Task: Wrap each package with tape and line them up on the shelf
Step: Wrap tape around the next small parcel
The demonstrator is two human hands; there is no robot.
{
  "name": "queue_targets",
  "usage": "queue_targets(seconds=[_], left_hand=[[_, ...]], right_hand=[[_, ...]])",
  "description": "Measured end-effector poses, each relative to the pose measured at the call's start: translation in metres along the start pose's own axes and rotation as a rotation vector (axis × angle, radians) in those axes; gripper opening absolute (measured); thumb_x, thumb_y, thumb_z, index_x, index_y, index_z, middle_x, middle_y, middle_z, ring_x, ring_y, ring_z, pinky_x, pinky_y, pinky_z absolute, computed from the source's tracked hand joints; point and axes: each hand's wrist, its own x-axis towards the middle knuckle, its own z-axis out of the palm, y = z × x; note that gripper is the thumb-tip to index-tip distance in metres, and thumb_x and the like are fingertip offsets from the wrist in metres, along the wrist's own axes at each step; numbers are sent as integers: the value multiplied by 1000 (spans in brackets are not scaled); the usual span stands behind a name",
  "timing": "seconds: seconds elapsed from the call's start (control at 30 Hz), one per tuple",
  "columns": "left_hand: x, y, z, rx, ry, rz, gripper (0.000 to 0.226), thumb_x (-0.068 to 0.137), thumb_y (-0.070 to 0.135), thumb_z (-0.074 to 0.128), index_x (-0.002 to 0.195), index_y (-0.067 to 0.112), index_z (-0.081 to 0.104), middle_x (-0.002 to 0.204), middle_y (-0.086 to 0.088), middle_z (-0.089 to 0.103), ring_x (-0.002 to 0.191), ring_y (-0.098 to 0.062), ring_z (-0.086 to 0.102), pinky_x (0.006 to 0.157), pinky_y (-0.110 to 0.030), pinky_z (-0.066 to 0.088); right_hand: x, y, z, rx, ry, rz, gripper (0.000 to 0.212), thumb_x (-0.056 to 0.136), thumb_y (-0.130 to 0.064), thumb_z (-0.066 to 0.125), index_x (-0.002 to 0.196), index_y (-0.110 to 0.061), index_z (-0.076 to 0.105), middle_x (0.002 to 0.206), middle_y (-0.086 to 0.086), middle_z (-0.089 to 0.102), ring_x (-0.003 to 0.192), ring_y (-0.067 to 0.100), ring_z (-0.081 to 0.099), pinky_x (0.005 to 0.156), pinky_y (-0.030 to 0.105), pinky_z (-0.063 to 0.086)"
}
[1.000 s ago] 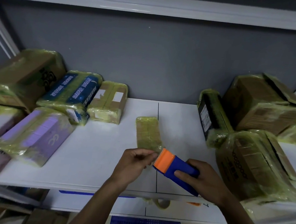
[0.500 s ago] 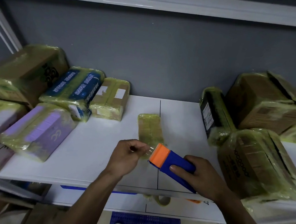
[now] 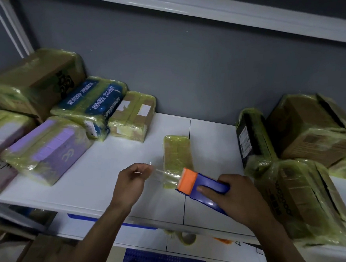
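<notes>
A small flat package, wrapped in yellowish tape, lies in the middle of the white shelf. My right hand grips a blue tape dispenser with an orange head, held just in front of the package's near end. My left hand pinches the free end of a clear tape strip that stretches from the dispenser's head leftward to my fingers. The strip hangs over the package's near edge.
Wrapped packages crowd the left: a brown box, a blue one, a small brown one, a purple one. Dark and brown wrapped boxes stand at the right. A tape roll lies on the lower shelf.
My left hand has moved left, away from the dispenser, drawing out a length of clear tape. My right hand with the dispenser has stayed near the package's front end.
</notes>
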Motion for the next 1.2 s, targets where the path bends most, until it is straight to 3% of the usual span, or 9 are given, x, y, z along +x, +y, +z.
queue_targets(seconds=[0.07, 0.27, 0.43, 0.63, 0.77, 0.9, 1.03, 1.13, 1.2], left_hand=[[0, -8, 2, -18, 38, 0, 3, 89, 25, 77, 89, 28, 79, 90, 21, 75, 86, 6, 67, 72, -15, 47], [9, -25, 11, -56, 121, -44, 5, 89, 26, 78, 91, 30, 76, 91, 29, 72, 89, 12, 64, 74, -17, 48], [16, -34, 21, -37, 124, -80, 3, 91, 29, 76, 89, 31, 74, 94, 21, 72, 93, -2, 66, 72, -16, 47], [21, -44, 32, -9, 98, -70, 3, 94, 30, 72, 96, 30, 74, 99, 18, 72, 97, -2, 65, 81, -17, 49], [26, -50, 39, 26, 54, -79, 6, 93, 30, 73, 90, 36, 74, 90, 27, 72, 98, -4, 66, 81, -18, 49], [29, -49, 39, 101, -2, -129, 46, 86, 40, 79, 128, 24, 67, 120, 14, 65, 109, -11, 61, 101, -35, 51], [20, -46, 40, 58, 92, 89, 22, 90, 26, 77, 110, 30, 70, 108, 19, 67, 94, -3, 67, 80, -8, 50], [9, -47, 45, -62, -10, 166, 19, 100, 20, 62, 111, 33, 71, 99, 30, 71, 100, 10, 66, 80, -5, 51], [2, -47, 51, -104, -133, 147, 24, 104, 27, 53, 122, 29, 70, 103, 23, 75, 106, 4, 67, 79, -8, 51]], right_hand=[[7, -9, -2, -58, 6, 10, 68, 66, -95, 49, 67, -27, 57, 67, -26, 61, 62, -3, 61, 52, 16, 35], [29, -29, -3, -222, -106, 36, 74, 60, -98, 44, 80, -28, 56, 76, -10, 67, 70, 7, 69, 70, 29, 61], [49, -41, 0, -385, -133, 66, 67, 69, -92, 60, 83, -27, 52, 78, -9, 62, 74, 9, 66, 70, 30, 60], [63, -43, 6, -447, -165, 128, 67, 68, -88, 67, 88, -26, 49, 76, -11, 52, 75, 11, 64, 64, 26, 52], [68, -41, 8, -447, -181, 151, 66, 66, -89, 67, 78, -29, 44, 73, -10, 52, 69, 9, 60, 58, 25, 46], [70, -40, 8, -453, -211, 171, 67, 65, -90, 66, 76, -29, 43, 73, -10, 53, 69, 11, 62, 61, 26, 49], [70, -38, 9, -439, -232, 189, 67, 65, -90, 66, 78, -28, 45, 74, -10, 54, 68, 9, 61, 62, 25, 49], [71, -36, 9, -429, -242, 199, 66, 65, -91, 66, 77, -29, 45, 73, -10, 55, 66, 7, 59, 59, 24, 46], [71, -35, 11, -428, -240, 201, 67, 65, -91, 65, 82, -28, 48, 74, -11, 55, 66, 7, 59, 59, 23, 46]])
